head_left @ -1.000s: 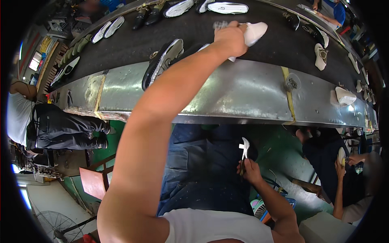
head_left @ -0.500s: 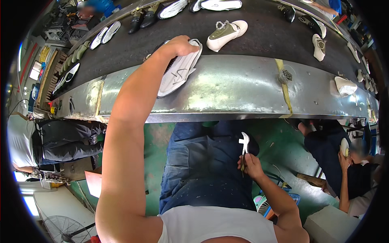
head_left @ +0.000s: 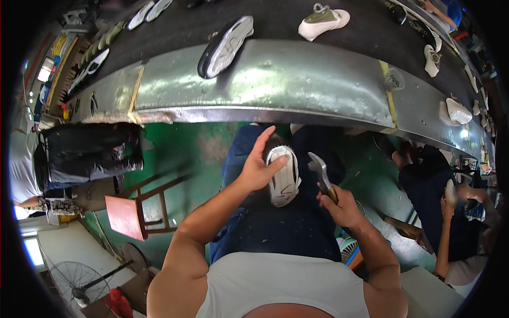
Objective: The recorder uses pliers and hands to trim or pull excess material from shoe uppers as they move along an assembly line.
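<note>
My left hand [head_left: 258, 170] grips a shoe [head_left: 284, 185] over my lap, its pale sole turned up and my thumb across it. My fingers go partly out of sight behind the shoe. Just right of it, my right hand [head_left: 343, 208] is closed round the handle of a hammer [head_left: 319, 168]. The metal head points up and left, a small gap from the shoe. Beyond my hands, a dark shoe [head_left: 227, 46] lies sole up, partly on the metal ledge [head_left: 297, 74] and partly on the dark belt [head_left: 281, 16].
A beige shoe [head_left: 322, 25] stands on the belt, with several more shoes along both sides. A small clear dish [head_left: 393, 79] sits on the ledge. Left are a wooden stool [head_left: 124, 214] and a standing fan [head_left: 79, 283]. At right a co-worker [head_left: 424, 185] sits holding a shoe.
My left hand has come back from the belt to my lap with a shoe in it. The hammer has turned in my right hand and risen slightly. My view has shifted.
</note>
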A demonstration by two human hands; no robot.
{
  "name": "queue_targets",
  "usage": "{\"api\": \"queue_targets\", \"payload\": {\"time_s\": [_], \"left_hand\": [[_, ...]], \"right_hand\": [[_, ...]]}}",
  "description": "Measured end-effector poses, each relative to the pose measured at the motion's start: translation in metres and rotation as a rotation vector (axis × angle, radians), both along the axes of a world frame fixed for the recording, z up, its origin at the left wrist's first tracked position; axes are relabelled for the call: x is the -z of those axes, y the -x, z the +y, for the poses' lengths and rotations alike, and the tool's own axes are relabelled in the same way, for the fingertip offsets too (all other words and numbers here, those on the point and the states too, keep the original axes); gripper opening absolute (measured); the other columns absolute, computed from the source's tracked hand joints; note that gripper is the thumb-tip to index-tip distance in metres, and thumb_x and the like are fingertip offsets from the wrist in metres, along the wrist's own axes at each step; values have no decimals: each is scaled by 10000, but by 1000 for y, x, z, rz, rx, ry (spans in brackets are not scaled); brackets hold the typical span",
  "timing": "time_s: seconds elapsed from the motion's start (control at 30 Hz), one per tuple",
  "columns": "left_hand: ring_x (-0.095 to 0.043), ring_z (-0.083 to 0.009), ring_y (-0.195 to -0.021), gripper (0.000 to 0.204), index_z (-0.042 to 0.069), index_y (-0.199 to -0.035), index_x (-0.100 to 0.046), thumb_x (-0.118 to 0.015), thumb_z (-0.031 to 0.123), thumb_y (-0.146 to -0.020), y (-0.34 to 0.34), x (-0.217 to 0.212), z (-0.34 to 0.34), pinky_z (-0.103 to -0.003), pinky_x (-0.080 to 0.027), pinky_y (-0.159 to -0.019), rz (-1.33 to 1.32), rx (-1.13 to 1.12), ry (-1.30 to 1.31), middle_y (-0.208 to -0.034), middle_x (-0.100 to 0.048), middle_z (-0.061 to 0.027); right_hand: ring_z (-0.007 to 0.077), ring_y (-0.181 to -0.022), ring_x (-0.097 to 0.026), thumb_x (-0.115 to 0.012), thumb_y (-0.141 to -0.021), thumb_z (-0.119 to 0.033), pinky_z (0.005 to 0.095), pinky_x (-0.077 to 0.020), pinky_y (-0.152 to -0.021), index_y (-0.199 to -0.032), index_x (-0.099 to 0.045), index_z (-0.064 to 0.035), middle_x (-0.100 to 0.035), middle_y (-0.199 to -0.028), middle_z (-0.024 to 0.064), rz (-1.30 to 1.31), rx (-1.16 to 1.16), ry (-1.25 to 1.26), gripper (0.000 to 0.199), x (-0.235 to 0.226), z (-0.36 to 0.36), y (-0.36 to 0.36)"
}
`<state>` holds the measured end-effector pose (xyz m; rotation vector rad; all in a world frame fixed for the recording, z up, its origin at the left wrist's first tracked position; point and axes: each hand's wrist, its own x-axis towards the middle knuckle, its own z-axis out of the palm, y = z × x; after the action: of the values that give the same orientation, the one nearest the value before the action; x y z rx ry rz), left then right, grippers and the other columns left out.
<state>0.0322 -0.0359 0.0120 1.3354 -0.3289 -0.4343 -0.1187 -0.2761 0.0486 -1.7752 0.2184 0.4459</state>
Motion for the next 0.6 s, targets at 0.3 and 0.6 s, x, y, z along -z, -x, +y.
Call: {"api": "queue_targets", "payload": {"time_s": [0.3, 0.6], "left_hand": [[-483, -146, -1176, 519, 123, -1488, -353, -570, 196, -1022, 0, 38, 19, -307, -398, -1035, 114, 105, -10, -1325, -477, -72], [-522, -141, -1130, 465, 91, -1446, -432, -583, 183, -1016, -10, 39, 19, -280, -436, -986, -9, 106, -211, -1250, -561, -71]], "right_hand": [[129, -751, -622, -596, -967, -218, 302, -502, -707, -1232, -585, 0, -651, -882, 64, 150, -87, -216, 344, 0, 41, -30], [152, -661, -619, -576, -972, -207, 317, -504, -629, -1065, -597, 4, -652, -770, 53, 182, -158, -1, 232, 9, 40, -51]]}}
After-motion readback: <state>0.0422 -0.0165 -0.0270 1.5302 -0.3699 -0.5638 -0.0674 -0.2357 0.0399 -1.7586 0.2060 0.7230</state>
